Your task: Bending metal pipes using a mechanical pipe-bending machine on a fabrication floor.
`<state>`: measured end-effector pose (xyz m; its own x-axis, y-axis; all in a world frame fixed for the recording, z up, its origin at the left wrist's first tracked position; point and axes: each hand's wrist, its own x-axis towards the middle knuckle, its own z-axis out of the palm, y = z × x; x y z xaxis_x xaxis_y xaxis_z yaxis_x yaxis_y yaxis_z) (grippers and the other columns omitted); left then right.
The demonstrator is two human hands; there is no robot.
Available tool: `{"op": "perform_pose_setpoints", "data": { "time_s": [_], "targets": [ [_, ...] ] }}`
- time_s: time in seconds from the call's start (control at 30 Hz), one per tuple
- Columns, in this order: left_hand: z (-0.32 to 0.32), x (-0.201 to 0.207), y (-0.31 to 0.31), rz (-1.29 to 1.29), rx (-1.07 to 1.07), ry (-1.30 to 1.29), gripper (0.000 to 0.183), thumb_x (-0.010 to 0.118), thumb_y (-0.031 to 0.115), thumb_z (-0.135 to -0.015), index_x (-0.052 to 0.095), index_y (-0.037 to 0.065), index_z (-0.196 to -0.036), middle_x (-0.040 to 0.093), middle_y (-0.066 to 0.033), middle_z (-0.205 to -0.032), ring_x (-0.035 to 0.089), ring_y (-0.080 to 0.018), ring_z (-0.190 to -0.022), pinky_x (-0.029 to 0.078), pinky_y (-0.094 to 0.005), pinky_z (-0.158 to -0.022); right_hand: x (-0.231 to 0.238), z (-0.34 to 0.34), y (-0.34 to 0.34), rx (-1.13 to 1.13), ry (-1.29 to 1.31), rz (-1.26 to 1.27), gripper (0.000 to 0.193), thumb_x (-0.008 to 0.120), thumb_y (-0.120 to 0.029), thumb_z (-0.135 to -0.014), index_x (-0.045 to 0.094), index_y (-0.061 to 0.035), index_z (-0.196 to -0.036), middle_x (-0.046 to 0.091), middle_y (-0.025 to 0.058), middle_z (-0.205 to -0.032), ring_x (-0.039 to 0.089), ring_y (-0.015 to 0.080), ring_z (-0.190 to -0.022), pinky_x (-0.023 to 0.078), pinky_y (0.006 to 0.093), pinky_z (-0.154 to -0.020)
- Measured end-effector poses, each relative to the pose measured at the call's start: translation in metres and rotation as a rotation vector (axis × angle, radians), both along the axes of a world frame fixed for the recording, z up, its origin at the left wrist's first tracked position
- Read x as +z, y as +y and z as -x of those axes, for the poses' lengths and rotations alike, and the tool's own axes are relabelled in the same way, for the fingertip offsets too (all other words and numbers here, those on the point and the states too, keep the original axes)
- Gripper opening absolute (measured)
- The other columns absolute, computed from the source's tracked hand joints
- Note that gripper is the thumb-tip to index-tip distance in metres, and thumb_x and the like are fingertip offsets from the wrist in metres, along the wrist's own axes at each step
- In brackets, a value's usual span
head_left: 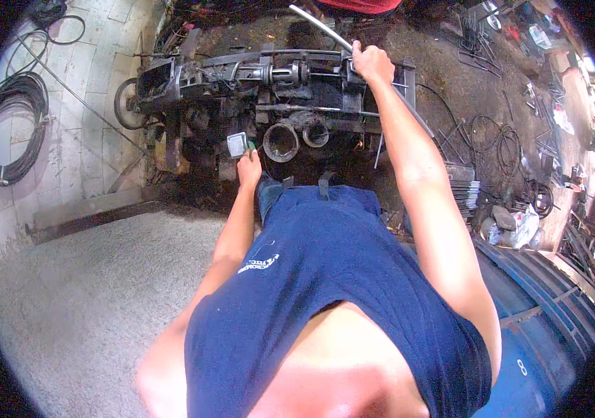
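Much dark floor (426, 49) spreads off the right end of the machine (287, 74), bent wires (477, 64) lying on it. Over that end, the right hand (374, 65) is clenched around a metal rod (320, 26), which slants past the machine's far edge; the arm reaches long. Well apart, the left hand (249, 169) grips a small pale square-faced thing (237, 145), left of a metal ring (281, 143).

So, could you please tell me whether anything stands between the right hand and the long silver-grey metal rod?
Nothing visible does: the right hand is closed around the long silver-grey metal rod, which extends from the grip toward the picture's top.
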<state>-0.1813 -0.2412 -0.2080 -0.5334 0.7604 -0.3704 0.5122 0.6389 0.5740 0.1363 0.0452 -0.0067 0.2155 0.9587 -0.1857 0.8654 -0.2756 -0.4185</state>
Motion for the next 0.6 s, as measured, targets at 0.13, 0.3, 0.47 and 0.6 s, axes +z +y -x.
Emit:
{"op": "perform_pose_setpoints", "data": {
  "time_s": [0.13, 0.3, 0.47, 0.6],
  "targets": [
    [-0.002, 0.006, -0.004, -0.014, -0.002, 0.012, 0.044, 0.048, 0.034, -0.093, 0.059, 0.002, -0.121, 0.063, -0.0308, -0.099, 0.061, -0.0445, -0.098, 0.047, -0.0476, -0.087, 0.001, -0.003, -0.001, 0.006, 0.011, -0.003, 0.063, 0.040, -0.056, -0.088, 0.071, -0.0017, -0.097, 0.068, 0.0225, -0.100, 0.066, 0.0381, -0.095, 0.051, 0.0468, -0.083],
    [-0.003, 0.010, -0.005, -0.060, 0.006, -0.001, 0.044, 0.049, 0.033, -0.093, 0.059, 0.000, -0.120, 0.064, -0.0298, -0.097, 0.062, -0.0433, -0.096, 0.048, -0.0470, -0.084, 0.004, -0.005, 0.002, -0.016, 0.011, 0.078, 0.065, 0.039, -0.060, -0.088, 0.068, -0.0048, -0.107, 0.064, 0.0231, -0.111, 0.061, 0.0382, -0.107, 0.048, 0.0465, -0.091],
    [-0.008, 0.024, 0.002, -0.038, -0.031, 0.036, 0.045, 0.050, 0.032, -0.092, 0.059, -0.002, -0.119, 0.065, -0.0295, -0.095, 0.063, -0.0423, -0.093, 0.048, -0.0472, -0.082, -0.003, -0.007, 0.002, -0.003, 0.005, -0.002, 0.064, 0.039, -0.055, -0.089, 0.070, 0.0000, -0.098, 0.067, 0.0237, -0.101, 0.065, 0.0387, -0.096, 0.051, 0.0465, -0.085],
    [0.001, 0.005, -0.004, -0.030, -0.004, 0.040, 0.045, 0.050, 0.033, -0.091, 0.060, -0.001, -0.119, 0.064, -0.0301, -0.098, 0.062, -0.0435, -0.096, 0.048, -0.0478, -0.085, 0.003, 0.002, 0.000, 0.039, -0.002, -0.012, 0.064, 0.039, -0.056, -0.089, 0.070, -0.0010, -0.098, 0.067, 0.0232, -0.100, 0.066, 0.0379, -0.095, 0.051, 0.0464, -0.084]
  ]
}}
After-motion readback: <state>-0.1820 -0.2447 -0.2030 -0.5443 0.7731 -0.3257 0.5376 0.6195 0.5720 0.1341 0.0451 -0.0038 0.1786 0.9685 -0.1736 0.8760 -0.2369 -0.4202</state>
